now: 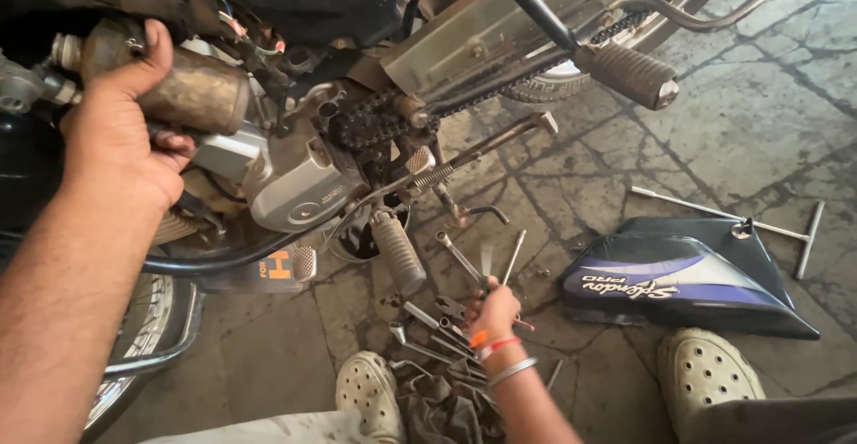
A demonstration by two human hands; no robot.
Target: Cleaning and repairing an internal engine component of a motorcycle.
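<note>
My left hand (120, 132) is wrapped around a dirty brass-coloured cylindrical motor (201, 94) on the side of a motorcycle engine (299, 190), thumb over its top. My right hand (494, 315), with a bangle and a red thread at the wrist, is down on the floor among a pile of spanners and pliers (428, 332). Its fingers are closed on a small tool with an orange part; what kind of tool is hidden by the hand.
An exposed chain and sprocket (366, 123) sit beside the engine, with a footpeg (397, 252) below and a ribbed rear peg (629, 74) to the right. A blue side panel (678, 279) and T-handle wrench (768, 225) lie on the cracked floor. My white clogs (370, 395) flank a rag (437, 413).
</note>
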